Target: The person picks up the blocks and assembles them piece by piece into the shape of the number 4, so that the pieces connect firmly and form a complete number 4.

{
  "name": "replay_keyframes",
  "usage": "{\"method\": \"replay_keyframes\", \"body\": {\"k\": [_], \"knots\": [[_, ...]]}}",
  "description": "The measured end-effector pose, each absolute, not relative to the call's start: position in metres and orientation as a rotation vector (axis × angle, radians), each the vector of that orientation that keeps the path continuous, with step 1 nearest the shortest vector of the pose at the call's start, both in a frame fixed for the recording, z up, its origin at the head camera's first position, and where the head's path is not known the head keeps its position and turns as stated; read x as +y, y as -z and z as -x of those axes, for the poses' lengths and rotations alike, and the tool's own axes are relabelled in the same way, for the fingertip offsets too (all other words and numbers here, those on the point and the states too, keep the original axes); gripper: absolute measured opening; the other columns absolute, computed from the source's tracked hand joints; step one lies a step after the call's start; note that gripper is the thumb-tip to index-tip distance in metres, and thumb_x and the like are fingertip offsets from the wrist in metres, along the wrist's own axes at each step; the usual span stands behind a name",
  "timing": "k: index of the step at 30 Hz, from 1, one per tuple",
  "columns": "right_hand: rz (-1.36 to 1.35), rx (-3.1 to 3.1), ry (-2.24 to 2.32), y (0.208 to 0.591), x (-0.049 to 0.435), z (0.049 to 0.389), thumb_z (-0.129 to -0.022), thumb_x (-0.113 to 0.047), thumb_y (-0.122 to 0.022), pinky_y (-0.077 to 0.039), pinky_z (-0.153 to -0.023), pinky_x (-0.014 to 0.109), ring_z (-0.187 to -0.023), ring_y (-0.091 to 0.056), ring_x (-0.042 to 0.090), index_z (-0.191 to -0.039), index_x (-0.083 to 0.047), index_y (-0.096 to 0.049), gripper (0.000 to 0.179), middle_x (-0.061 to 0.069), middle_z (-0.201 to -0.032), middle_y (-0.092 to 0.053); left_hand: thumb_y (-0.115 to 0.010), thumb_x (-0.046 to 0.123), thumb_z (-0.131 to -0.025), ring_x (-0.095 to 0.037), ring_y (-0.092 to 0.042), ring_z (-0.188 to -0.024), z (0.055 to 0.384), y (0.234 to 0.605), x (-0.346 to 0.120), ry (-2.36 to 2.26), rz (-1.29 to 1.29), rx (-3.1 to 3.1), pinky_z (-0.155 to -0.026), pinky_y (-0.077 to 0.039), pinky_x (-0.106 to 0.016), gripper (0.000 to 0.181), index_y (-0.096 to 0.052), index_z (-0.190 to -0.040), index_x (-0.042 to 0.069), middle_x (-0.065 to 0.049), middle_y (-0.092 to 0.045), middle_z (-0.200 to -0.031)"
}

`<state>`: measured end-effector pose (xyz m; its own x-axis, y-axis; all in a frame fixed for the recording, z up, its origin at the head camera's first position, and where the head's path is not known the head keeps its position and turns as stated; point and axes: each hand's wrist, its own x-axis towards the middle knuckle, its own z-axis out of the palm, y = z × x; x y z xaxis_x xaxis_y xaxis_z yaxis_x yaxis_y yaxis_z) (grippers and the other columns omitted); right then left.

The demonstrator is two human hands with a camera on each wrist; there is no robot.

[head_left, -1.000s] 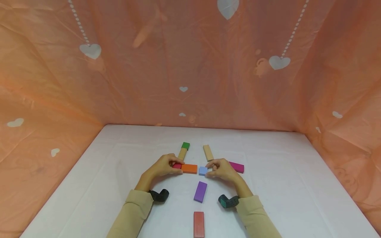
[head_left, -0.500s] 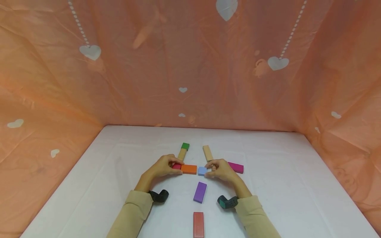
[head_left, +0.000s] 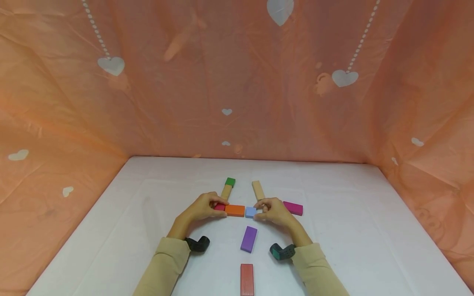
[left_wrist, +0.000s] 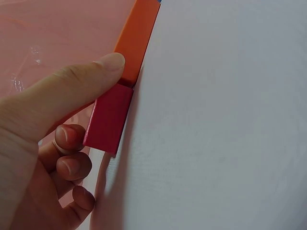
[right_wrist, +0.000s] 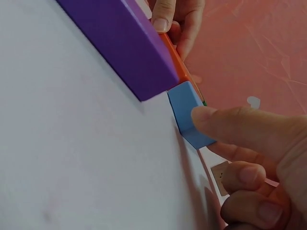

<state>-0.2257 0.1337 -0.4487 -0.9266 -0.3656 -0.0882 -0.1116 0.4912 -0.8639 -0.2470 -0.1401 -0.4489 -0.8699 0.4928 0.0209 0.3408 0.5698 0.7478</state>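
My left hand (head_left: pixel 205 205) pinches the orange block (head_left: pixel 236 210) with thumb and forefinger at its left end, where a crimson block (left_wrist: pixel 109 120) meets it end to end. Its other fingers curl under in the left wrist view. A small light-blue block (head_left: pixel 250 212) is pinched between thumb and forefinger of my right hand (head_left: pixel 275 211). Only a thin gap shows between the light-blue block and the orange block's right end. Nearer the body lies a purple block (head_left: pixel 249 239), tilted on the white table.
Behind the left hand, a small green block (head_left: pixel 230 181) adjoins a plain wooden block (head_left: pixel 226 191). Another wooden block (head_left: pixel 258 190) lies behind the right hand. A magenta block (head_left: pixel 293 208) is to its right. At the front lies a red block (head_left: pixel 247 279).
My right hand has slid slightly left with the light-blue block, narrowing its gap to the orange block. The left hand stays in place on the orange block.
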Motion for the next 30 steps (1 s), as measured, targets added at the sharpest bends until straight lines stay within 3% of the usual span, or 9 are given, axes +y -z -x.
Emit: {"method": "replay_keyframes", "body": {"k": [30], "knots": [[0.405, 2.511, 1.395, 0.4468, 0.1310, 0.2259, -0.080, -0.008, -0.075, -0.031, -0.056, 0.019, -0.062, -0.038, 0.012, -0.105, 0.004, -0.068, 0.029, -0.003, -0.062, -0.039, -0.081, 0.018, -0.077, -0.012, -0.041, -0.075, 0.2466, 0.4497, -0.1395, -1.190, -0.707, 2.614, -0.064, -0.032, -0.019, 0.030, -0.075, -0.105, 0.008, -0.001, -0.047, -0.077]]}}
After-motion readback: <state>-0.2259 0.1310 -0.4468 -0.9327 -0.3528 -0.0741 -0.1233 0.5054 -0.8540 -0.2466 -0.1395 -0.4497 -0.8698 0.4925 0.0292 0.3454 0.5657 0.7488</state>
